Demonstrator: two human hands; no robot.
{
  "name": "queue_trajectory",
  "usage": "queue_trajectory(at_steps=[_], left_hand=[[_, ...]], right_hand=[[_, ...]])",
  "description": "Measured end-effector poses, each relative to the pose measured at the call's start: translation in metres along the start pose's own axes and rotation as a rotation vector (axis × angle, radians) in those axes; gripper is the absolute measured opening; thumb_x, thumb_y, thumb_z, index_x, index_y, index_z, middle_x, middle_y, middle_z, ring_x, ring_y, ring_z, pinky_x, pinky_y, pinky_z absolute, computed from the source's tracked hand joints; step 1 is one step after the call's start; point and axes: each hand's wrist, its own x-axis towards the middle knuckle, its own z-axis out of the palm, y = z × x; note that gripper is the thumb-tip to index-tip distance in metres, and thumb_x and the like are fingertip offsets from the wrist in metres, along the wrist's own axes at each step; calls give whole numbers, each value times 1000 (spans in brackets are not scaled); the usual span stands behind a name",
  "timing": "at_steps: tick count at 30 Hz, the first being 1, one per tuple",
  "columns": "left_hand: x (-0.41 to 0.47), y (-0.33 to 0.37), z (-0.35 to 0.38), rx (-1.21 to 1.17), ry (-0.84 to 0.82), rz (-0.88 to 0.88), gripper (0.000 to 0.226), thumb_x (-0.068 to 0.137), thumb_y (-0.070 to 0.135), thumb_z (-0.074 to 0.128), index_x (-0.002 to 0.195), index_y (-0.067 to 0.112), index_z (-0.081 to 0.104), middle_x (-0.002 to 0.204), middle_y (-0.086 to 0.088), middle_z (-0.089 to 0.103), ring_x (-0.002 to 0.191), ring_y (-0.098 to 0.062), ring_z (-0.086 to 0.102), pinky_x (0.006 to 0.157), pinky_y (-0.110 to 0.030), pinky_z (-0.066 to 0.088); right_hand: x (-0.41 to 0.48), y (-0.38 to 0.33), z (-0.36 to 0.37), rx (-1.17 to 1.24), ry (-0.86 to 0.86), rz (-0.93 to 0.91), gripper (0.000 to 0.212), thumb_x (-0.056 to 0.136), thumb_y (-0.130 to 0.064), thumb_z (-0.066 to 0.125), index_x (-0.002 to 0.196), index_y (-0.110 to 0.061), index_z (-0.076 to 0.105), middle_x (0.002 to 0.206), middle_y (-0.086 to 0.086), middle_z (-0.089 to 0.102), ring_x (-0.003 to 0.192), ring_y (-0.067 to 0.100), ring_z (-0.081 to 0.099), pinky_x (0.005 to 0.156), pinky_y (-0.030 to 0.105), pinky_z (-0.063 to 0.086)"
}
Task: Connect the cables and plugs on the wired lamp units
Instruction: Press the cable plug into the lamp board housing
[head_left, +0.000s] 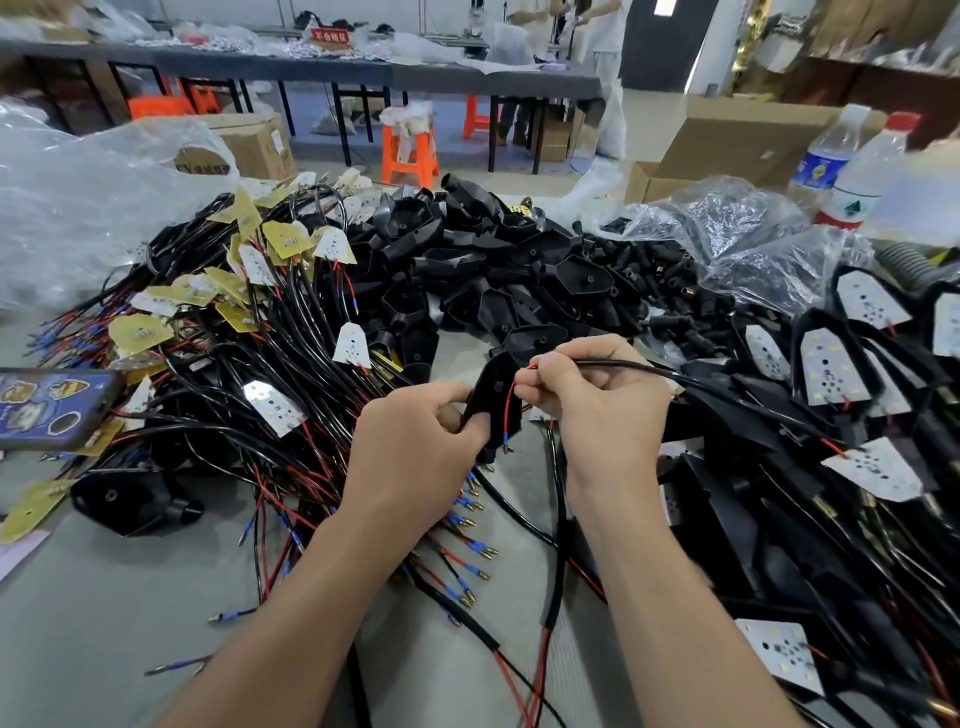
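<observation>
Right now my left grip (415, 441) is curled round a black wedge-shaped plastic lamp housing (496, 387) and holds it upright just above the grey bench (130, 597). My right grip (597, 400) pinches the end of a black sheathed cable (623, 366) at the housing's upper edge. A thin red wire (511, 410) loops out of that end and hangs down the housing's face, with its blue-sleeved metal tip (505, 441) free. I judge this unit barely begun, since the lead is neither fed through nor plugged into anything.

To my left sprawls a tangle of black and red leads with yellow and white LED boards (260, 312), many tips loose, so I take these as waiting. Behind lies a heap of empty black housings (467, 260). On my right are housings with white LED boards seated in them (831, 364), which look further along. Most of the work seems left.
</observation>
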Motion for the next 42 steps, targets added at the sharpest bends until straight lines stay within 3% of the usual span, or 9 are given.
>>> queue_trajectory(at_steps=[5,12,20,23,26,30,33,37,42], left_hand=[[1,-2,7,69,67,61,6,86,33,71,86,39,74,55,13,61,55,-18,56,62,-16,47],[0,-2,7,2,98,30,21,84,29,68,90,47,77,53,7,61,53,-20,56,58,-9,43],[-3,13,4,54,133,-27,31,80,36,59,92,64,60,56,9,62,65,-15,61,58,-25,50],[-3,14,5,89,171,-69,19,77,38,56,68,53,61,54,12,59,65,-7,59,54,-23,40],[-4,13,5,84,216,-32,21,79,32,57,86,38,75,59,30,60,74,8,62,60,-7,39],[-5,15,7,-89,138,-11,30,83,23,57,100,35,78,80,48,63,80,11,66,71,-1,43],[-2,19,3,-269,60,-91,31,80,26,59,91,49,76,86,31,74,78,3,72,69,-9,52],[2,21,-4,-766,-122,-361,30,86,25,61,105,32,83,101,-1,81,89,-17,77,62,-31,61],[8,14,-12,-1052,-404,-424,40,101,9,47,134,18,68,134,-2,71,117,-21,71,77,-36,62]], right_hand=[[-13,2,9,-250,-132,-126,21,84,7,67,77,-12,65,65,7,71,61,23,74,59,28,60],[-10,3,9,19,-117,62,11,88,12,64,84,2,64,71,17,71,66,27,74,63,32,61],[-11,5,8,-97,-54,-77,24,90,7,63,80,-14,67,71,10,72,68,22,75,65,25,59],[-7,4,7,-34,1,-55,22,91,8,59,82,-11,66,73,14,71,66,25,74,63,27,59],[-3,5,5,47,1,43,14,94,9,56,91,-2,64,71,11,71,63,25,73,61,28,59],[-4,8,7,13,-24,43,18,94,9,55,87,-4,66,71,11,72,63,23,74,62,27,59],[-2,8,6,41,-21,25,21,94,10,54,87,-6,66,73,10,72,66,25,75,63,27,60],[0,9,1,22,-47,37,21,91,8,59,83,-9,70,74,13,74,69,26,76,66,27,59],[-4,11,1,-168,-96,-19,22,78,6,70,77,-15,75,71,6,73,66,14,65,65,26,51]])
